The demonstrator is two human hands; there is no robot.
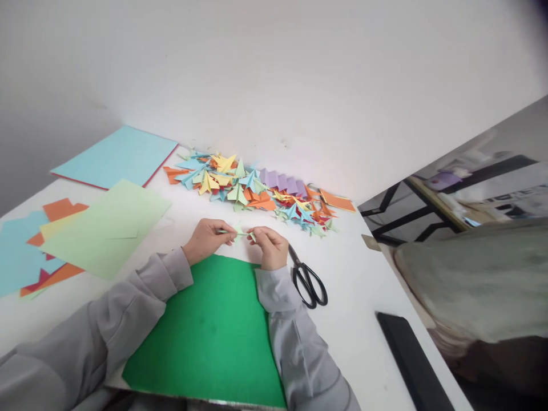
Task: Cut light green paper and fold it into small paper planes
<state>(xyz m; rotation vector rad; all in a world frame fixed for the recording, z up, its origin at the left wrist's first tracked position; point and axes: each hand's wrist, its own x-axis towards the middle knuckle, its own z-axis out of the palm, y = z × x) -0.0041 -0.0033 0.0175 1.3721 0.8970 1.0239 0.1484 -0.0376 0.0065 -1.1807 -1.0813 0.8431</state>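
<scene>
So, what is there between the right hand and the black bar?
In the head view, the scissors lie beside the right hand, then white tabletop runs to the black bar.

No text, label, brand, number or sign can be read here.

Scissors [298, 264] partly hidden (behind right hand [274, 249]); black bar [413, 361] cut off below.
</scene>
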